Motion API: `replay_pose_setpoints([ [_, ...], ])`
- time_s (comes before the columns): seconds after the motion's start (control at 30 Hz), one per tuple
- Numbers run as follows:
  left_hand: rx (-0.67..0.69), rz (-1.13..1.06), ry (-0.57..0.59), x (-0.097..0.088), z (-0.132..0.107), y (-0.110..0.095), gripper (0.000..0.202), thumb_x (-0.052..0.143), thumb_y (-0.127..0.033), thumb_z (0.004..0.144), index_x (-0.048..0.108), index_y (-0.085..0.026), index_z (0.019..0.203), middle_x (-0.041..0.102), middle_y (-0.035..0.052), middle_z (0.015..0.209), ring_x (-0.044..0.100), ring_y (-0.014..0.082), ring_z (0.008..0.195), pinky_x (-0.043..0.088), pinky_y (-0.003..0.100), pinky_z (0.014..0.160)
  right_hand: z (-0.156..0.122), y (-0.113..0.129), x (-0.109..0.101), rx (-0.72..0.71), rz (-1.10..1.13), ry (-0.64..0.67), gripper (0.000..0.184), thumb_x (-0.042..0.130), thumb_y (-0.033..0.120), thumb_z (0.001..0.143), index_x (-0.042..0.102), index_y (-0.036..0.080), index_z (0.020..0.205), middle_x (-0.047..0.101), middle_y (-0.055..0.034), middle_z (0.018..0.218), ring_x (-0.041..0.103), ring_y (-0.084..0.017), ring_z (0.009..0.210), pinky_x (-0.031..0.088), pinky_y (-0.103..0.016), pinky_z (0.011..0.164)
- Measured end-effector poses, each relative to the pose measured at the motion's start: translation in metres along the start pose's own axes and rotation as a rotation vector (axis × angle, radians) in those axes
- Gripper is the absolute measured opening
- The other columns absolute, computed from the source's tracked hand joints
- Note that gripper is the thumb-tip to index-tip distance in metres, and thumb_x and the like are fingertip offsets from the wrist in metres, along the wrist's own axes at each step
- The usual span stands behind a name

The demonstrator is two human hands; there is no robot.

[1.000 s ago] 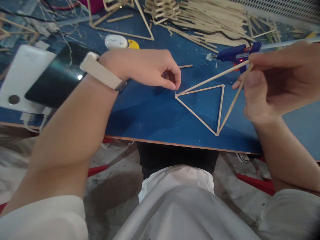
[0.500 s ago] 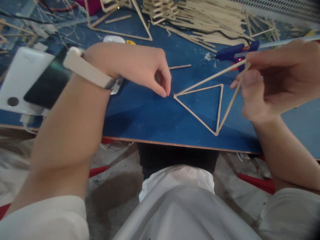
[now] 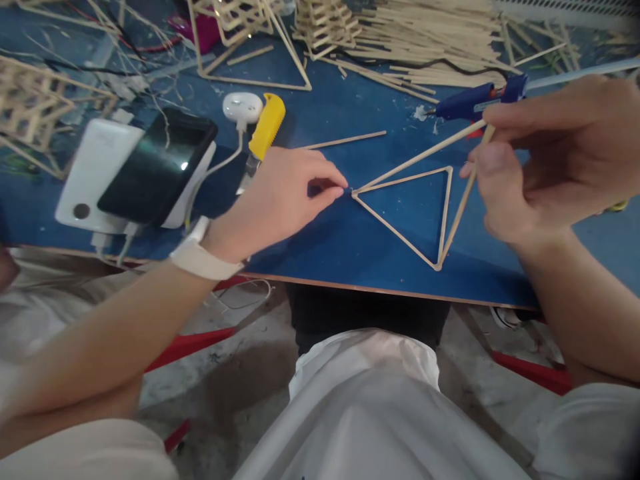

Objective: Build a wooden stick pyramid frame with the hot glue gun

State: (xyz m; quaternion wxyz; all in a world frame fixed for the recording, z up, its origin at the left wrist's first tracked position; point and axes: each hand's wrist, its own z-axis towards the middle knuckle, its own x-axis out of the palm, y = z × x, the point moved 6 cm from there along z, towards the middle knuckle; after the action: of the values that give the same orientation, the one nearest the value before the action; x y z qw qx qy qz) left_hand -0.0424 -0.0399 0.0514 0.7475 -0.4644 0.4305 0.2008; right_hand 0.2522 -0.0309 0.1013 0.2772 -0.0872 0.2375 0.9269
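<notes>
A triangle of thin wooden sticks lies flat on the blue table. Two more sticks rise from its left and front corners and meet at the top. My right hand pinches that meeting point between thumb and fingers. Just left of the triangle's left corner, my left hand has thumb and index fingertips pressed together, apart from the wood. Anything between those tips is too small to make out. Behind the left hand lies a loose stick.
A blue glue gun lies behind my right hand. Left stand a yellow cutter, a white earphone case, a dark phone and a white power bank. A stick pile and stick frames fill the back.
My left forearm has swung lower, uncovering the cutter and phone, while its fingertips have come nearer the triangle's left corner. The right hand still holds the stick ends. The view has shifted slightly.
</notes>
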Motion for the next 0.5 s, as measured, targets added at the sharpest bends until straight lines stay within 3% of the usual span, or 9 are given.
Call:
replay_pose_setpoints([
  [0.13, -0.048, -0.067, -0.12, 0.015, -0.019, -0.002, 0.032, 0.064, -0.045, 0.118, 0.091, -0.03, 0.124, 0.091, 0.0043, 0.13, 0.084, 0.0245, 0.116, 0.068, 0.041, 0.107, -0.003, 0.013, -0.004, -0.244, 0.164, -0.099, 0.027, 0.092, 0.06, 0.089, 0.097, 0.041, 0.107, 0.083, 0.0014, 0.07, 0.075, -0.02, 0.051, 0.057, -0.037, 0.051],
  [0.23, -0.04, -0.056, -0.147, 0.022, -0.017, 0.0, 0.032, 0.064, -0.045, 0.117, 0.092, -0.031, 0.124, 0.091, 0.0043, 0.13, 0.084, 0.0257, 0.116, 0.067, 0.043, 0.106, -0.003, 0.012, -0.002, -0.308, 0.226, -0.137, 0.026, 0.091, 0.043, 0.085, 0.1, 0.036, 0.109, 0.082, 0.0021, 0.068, 0.074, -0.016, 0.05, 0.052, -0.03, 0.048],
  [0.4, -0.033, -0.035, -0.128, 0.03, -0.013, 0.006, 0.03, 0.064, -0.046, 0.116, 0.091, -0.032, 0.119, 0.092, 0.0041, 0.123, 0.083, 0.0277, 0.116, 0.066, 0.048, 0.108, -0.002, 0.012, 0.001, -0.392, 0.216, -0.113, 0.029, 0.089, 0.048, 0.093, 0.098, 0.032, 0.115, 0.084, 0.0005, 0.072, 0.074, -0.017, 0.048, 0.057, -0.028, 0.046],
  [0.5, -0.019, -0.03, -0.113, 0.031, -0.01, 0.006, 0.03, 0.064, -0.046, 0.116, 0.091, -0.032, 0.119, 0.091, 0.0045, 0.124, 0.082, 0.0275, 0.116, 0.065, 0.049, 0.111, -0.002, 0.013, 0.0, -0.33, 0.167, -0.13, 0.03, 0.087, 0.059, 0.092, 0.095, 0.032, 0.104, 0.083, 0.0022, 0.069, 0.072, -0.018, 0.046, 0.057, -0.031, 0.043],
])
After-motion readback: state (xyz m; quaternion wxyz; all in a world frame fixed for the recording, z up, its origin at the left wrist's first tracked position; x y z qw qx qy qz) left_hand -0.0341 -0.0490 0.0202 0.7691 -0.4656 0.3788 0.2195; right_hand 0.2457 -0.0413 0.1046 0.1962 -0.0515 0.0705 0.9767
